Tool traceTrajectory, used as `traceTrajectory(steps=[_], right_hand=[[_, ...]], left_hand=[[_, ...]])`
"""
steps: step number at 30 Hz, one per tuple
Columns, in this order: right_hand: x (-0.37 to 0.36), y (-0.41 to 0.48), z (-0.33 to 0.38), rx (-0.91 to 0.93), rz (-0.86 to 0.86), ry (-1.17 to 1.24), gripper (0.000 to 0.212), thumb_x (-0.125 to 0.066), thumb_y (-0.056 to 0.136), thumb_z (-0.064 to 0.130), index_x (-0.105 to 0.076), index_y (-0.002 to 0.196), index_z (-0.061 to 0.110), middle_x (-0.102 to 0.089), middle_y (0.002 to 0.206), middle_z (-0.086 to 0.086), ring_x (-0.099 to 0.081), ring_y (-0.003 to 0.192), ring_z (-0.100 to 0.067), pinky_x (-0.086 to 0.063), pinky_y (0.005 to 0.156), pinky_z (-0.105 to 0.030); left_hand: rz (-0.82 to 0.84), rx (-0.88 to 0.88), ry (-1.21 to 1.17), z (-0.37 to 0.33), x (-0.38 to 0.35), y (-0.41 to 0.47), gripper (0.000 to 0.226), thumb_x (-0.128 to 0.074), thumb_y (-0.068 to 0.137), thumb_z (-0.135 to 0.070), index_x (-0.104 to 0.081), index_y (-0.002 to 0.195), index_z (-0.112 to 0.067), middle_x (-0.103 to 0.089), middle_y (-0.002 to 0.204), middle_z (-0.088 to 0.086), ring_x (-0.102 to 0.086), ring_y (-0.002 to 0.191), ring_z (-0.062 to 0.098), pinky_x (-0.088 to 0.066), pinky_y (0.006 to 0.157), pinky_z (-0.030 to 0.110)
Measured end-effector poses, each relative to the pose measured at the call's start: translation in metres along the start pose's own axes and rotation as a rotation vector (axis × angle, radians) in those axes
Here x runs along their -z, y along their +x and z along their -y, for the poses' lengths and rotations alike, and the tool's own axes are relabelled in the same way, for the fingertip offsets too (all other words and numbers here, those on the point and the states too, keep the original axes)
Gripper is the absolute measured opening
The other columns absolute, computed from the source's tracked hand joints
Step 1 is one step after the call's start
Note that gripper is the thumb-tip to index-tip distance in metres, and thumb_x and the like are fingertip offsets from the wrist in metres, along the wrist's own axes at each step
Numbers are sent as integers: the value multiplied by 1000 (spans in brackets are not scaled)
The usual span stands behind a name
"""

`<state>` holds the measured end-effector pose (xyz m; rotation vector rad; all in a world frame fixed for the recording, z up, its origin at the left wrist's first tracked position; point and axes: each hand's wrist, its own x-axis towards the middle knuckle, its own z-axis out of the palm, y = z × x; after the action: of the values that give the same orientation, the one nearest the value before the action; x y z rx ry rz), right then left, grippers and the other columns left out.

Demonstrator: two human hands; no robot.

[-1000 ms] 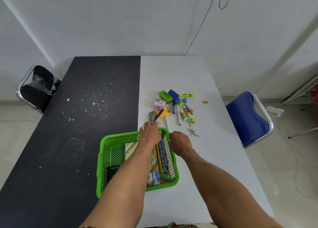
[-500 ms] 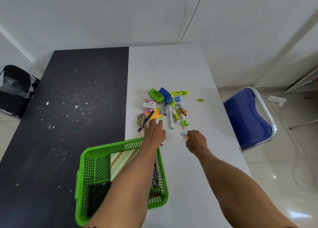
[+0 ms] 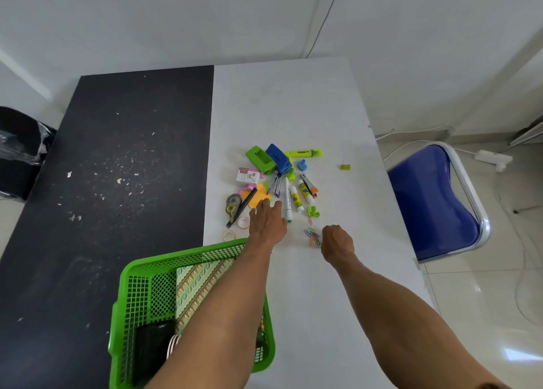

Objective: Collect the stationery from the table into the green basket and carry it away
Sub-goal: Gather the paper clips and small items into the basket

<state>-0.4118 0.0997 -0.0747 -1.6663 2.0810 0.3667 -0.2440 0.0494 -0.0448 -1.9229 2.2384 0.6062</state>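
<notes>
Left hand (image 3: 267,222) flat, fingers straight, holding nothing, fingertips at orange sticky paper (image 3: 258,199), just beside white marker pen (image 3: 287,200). Right hand (image 3: 336,241) knuckles up, fingers curled, touching pile of coloured paper clips (image 3: 313,237); can't tell if it pinches any. Green plastic mesh basket (image 3: 141,274) at near table edge, straddling the black/white seam, left forearm crossing over it; patterned notebook (image 3: 199,280) and black case (image 3: 152,347) inside. Loose on white tabletop (image 3: 293,109) beyond hands: green hole punch (image 3: 260,159), blue stapler (image 3: 277,158), yellow highlighter (image 3: 304,153), small tape roll (image 3: 243,222)
</notes>
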Motion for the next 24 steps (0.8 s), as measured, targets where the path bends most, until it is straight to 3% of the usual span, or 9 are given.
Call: traceTrajectory(steps=[15,24], right_hand=[[-3,-12,-2,28,10,-13,28,-49,90,6,-58,117,7,-57,113,-11,-60,103,-28,-48,82,-31],[23,-35,18,-7,-125,145,18,-51,88,11,-60,102,4,-62,104,-16,-60,94,-34,-39,68,-30]], left_hand=[[-18,34,-5,2,-3,-13,46,-46,98,-32,-39,141,-15,-38,141,14,-36,132,30,-33,104,45],[-62,27,-24,15,13,-39,48,-47,98,-33,-38,141,-15,-40,140,13,-38,131,31,-35,104,45]])
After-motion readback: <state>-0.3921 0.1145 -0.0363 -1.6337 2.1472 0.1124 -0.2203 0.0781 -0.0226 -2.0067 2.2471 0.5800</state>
